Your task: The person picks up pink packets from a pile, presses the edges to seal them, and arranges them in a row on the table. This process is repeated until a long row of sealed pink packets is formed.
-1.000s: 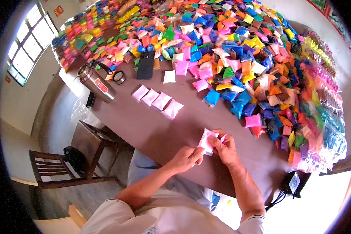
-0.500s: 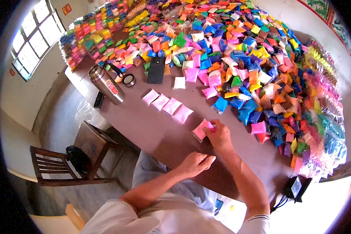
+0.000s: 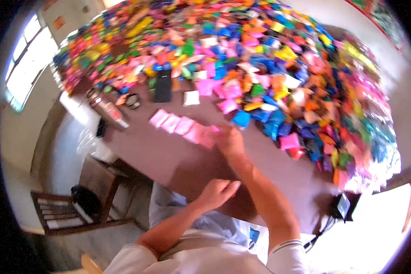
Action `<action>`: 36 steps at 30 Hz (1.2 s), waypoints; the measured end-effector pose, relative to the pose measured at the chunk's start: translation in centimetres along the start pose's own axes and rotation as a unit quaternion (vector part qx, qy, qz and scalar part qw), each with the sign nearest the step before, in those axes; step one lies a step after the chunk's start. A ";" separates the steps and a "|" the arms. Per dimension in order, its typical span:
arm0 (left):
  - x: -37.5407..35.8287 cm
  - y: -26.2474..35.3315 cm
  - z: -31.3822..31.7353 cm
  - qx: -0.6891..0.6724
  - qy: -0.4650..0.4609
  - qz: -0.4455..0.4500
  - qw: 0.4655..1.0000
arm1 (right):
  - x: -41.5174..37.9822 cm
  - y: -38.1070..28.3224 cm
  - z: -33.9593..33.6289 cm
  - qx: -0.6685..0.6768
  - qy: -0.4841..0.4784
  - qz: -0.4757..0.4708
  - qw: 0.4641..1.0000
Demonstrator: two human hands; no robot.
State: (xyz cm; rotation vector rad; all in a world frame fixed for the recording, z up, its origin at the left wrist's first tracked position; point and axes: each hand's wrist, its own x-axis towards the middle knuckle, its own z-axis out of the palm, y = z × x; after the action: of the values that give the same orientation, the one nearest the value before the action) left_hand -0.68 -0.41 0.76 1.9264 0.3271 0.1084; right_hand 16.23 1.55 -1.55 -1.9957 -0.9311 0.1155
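My right hand (image 3: 230, 139) is closed on a small pink packet (image 3: 209, 137) at the right end of a short row of similar pink packets (image 3: 171, 123) on the brown table. The held packet appears to touch or overlap the end one; blur hides which. Close to my body, my left hand (image 3: 218, 194) is curled above the table's near edge, thumb pointing right, with nothing visible in it. A white packet (image 3: 191, 97) and a black phone (image 3: 163, 86) lie beyond the row.
A huge heap of colourful packets (image 3: 260, 59) covers the far and right side of the brown table (image 3: 169, 157). A steel flask (image 3: 107, 108) and its lid (image 3: 133, 101) stand at left. A wooden chair (image 3: 96, 192) is at lower left, a black device (image 3: 344, 206) at right.
My right hand has carried the pink packet left to the end of the row. My left hand stays curled near my body. The view has shifted and blurred.
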 end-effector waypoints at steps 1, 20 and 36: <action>-0.1 0.0 0.0 -0.004 0.003 -0.023 1.000 | 0.1 1.5 0.4 0.004 0.010 -0.043 0.999; 0.3 -0.2 0.2 -0.083 -0.026 0.021 0.996 | -8.9 14.0 -27.1 -0.375 0.357 0.171 0.838; 0.0 0.5 -0.3 -0.055 -0.024 0.015 0.998 | -9.2 10.2 -28.3 0.112 0.381 0.171 0.902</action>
State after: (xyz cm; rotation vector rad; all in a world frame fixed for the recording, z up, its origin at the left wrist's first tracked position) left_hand -0.67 -0.33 1.33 1.8220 0.2552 0.0990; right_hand 27.20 -27.22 4.83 -1.7391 -0.0567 -0.3342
